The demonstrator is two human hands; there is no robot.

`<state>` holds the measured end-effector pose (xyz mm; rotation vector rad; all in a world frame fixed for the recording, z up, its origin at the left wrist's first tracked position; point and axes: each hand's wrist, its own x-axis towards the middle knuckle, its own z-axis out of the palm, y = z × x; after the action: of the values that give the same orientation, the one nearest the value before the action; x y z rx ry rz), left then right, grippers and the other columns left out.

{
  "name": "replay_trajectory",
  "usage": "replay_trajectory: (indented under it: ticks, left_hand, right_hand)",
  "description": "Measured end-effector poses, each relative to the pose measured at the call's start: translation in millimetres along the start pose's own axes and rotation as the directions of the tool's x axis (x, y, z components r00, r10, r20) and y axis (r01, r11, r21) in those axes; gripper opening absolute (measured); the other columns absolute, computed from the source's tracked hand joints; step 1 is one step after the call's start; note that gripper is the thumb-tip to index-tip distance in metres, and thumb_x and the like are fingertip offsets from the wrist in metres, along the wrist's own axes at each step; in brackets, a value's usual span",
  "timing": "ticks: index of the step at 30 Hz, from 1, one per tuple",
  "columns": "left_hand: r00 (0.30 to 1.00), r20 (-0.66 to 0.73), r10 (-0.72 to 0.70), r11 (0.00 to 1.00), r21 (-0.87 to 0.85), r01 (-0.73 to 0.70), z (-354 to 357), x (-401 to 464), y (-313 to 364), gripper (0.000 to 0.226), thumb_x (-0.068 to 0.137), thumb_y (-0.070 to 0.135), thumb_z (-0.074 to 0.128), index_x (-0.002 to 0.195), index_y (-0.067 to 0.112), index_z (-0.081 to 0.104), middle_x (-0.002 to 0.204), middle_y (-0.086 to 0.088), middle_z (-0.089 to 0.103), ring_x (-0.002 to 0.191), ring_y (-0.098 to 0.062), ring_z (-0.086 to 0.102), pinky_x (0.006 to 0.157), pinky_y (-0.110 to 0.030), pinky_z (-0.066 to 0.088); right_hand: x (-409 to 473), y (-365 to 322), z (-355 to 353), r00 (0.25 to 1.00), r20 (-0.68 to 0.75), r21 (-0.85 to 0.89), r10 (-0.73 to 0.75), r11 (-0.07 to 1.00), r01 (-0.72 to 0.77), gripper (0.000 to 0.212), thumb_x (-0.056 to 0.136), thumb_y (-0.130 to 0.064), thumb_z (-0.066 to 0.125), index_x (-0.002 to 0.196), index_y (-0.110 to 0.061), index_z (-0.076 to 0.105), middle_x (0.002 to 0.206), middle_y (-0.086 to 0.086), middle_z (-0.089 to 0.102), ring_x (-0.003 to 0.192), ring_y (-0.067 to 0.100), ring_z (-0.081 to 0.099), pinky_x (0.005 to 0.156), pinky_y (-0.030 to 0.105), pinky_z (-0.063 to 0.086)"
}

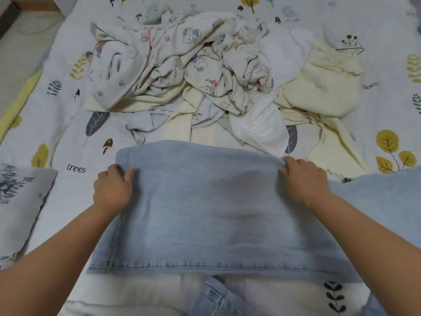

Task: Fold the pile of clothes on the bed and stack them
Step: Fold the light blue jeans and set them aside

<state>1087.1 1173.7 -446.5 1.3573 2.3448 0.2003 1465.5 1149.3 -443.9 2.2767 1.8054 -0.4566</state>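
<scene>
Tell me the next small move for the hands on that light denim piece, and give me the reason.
Probably carry the gripped far edge of the denim toward the near hem and lay it down as a fold. The left hand and right hand each pinch that edge at a side, the cloth lies spread flat between them, and the unfolded pile waits beyond on the bed sheet.

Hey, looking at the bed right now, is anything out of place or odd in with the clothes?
Yes: a thin wire hanger lies at the far right of the unfolded pile, on a cream garment. It isn't clothing, so it stands out. Both hands grip the denim piece, which lies fairly flat.
</scene>
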Motion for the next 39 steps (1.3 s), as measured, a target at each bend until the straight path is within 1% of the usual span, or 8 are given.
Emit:
replay_trajectory:
  ticks: [4,7,12,17,24,29,34,39]
  left_hand:
    - [0.977,0.096,-0.192,0.917,-0.336,0.214,-5.1,24.0,9.4,0.048,0.09,0.043,0.056,0.079,-0.003,0.056,0.091,-0.021,0.056,0.089,-0.032,0.053,0.078,-0.037,0.039]
    - [0.996,-0.055,-0.069,0.889,-0.457,0.037,-15.6,31.7,7.5,0.026,0.082,0.029,0.068,0.078,0.005,0.06,0.07,-0.007,0.055,0.073,-0.022,0.051,0.067,-0.03,0.04]
    - [0.888,-0.457,0.057,0.908,-0.347,-0.237,-32.4,47.1,-22.7,0.023,0.077,0.044,0.058,0.074,0.023,0.051,0.066,0.001,0.055,0.068,-0.022,0.055,0.065,-0.033,0.048]
    - [0.971,-0.164,-0.176,0.958,-0.257,0.131,-14.7,57.4,-33.3,0.054,0.084,0.029,0.063,0.128,0.007,0.042,0.12,-0.03,0.051,0.112,-0.047,0.05,0.097,-0.056,0.04]
    - [0.75,-0.058,0.659,0.743,0.212,-0.635,2.2,-1.2,64.2,0.032,0.084,0.0,0.059,0.115,-0.006,0.06,0.123,-0.031,0.052,0.104,-0.051,0.051,0.088,-0.056,0.042]
    - [0.738,0.292,0.608,0.731,0.157,-0.664,50.0,-12.1,115.6,0.048,0.094,0.011,0.045,0.141,0.014,0.039,0.146,-0.01,0.036,0.12,-0.036,0.048,0.095,-0.041,0.041]
    - [0.748,0.253,0.613,0.706,0.25,-0.663,67.8,-5.5,135.3,0.014,0.092,0.018,0.05,0.095,0.004,0.053,0.098,-0.019,0.053,0.087,-0.04,0.056,0.07,-0.045,0.044]
    - [0.794,-0.124,0.595,0.803,0.066,-0.592,68.6,-23.1,153.3,0.022,0.089,0.007,0.052,0.11,-0.001,0.051,0.119,-0.024,0.045,0.08,-0.044,0.053,0.06,-0.039,0.034]
  right_hand:
    - [5.3,-1.0,-3.8,0.999,0.04,0.142,0.001,0.99,-0.006,0.02,0.097,-0.027,0.039,0.095,-0.011,0.05,0.101,0.014,0.061,0.091,0.032,0.053,0.073,0.035,0.037]
    - [11.1,-4.7,-15.1,0.996,0.087,0.127,0.031,0.991,-0.042,0.009,0.086,-0.018,0.052,0.079,-0.014,0.047,0.096,0.011,0.06,0.091,0.031,0.054,0.071,0.031,0.036]
    - [7.7,-27.0,-21.4,0.903,-0.424,0.16,0.065,0.987,0.005,0.018,0.071,0.004,0.056,0.08,-0.01,0.048,0.082,0.011,0.049,0.088,0.034,0.046,0.067,0.032,0.018]
    - [-1.6,-38.2,3.1,0.995,0.02,-0.015,-0.101,0.995,0.102,0.052,0.091,-0.036,0.05,0.137,-0.018,0.033,0.137,0.006,0.038,0.131,0.024,0.029,0.109,0.047,0.017]
    - [-1.6,49.8,-11.3,0.956,-0.271,0.238,0.116,0.97,-0.05,0.041,0.088,0.0,0.043,0.127,-0.009,0.055,0.127,0.013,0.055,0.116,0.033,0.042,0.093,0.04,0.032]
    - [8.1,115.4,-12.8,0.979,-0.042,-0.047,0.2,0.978,-0.202,0.023,0.093,-0.011,0.039,0.107,-0.013,0.057,0.113,0.013,0.06,0.105,0.031,0.042,0.075,0.037,0.033]
    - [26.7,136.2,-24.4,0.972,0.179,-0.186,0.154,0.975,-0.121,0.02,0.093,-0.028,0.05,0.09,-0.013,0.062,0.099,0.011,0.065,0.091,0.028,0.053,0.067,0.03,0.035]
    - [29.0,133.2,-35.4,0.852,-0.415,0.125,0.32,0.947,-0.296,0.02,0.089,-0.011,0.054,0.106,0.0,0.059,0.11,0.028,0.054,0.107,0.04,0.043,0.084,0.046,0.033]
